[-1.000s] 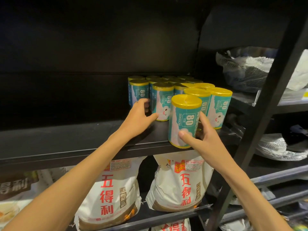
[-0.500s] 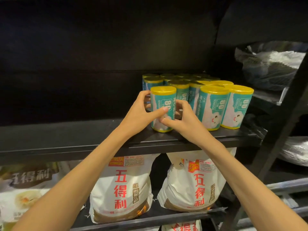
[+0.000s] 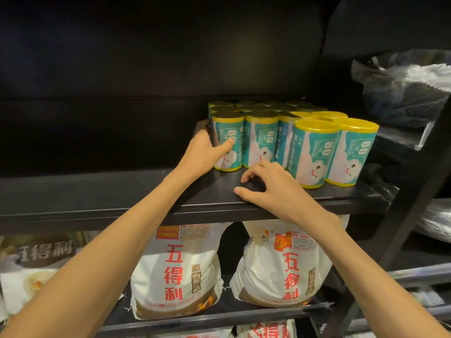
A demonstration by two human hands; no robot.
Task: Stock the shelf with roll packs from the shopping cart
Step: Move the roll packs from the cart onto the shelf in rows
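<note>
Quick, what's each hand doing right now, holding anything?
Left hand: grips the leftmost front roll pack.
Right hand: holds nothing, fingers loosely curled over the shelf.

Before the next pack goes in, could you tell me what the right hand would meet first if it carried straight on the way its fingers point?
Probably the second roll pack from the left; the right hand sits just short of it, though depth is unclear.
</note>
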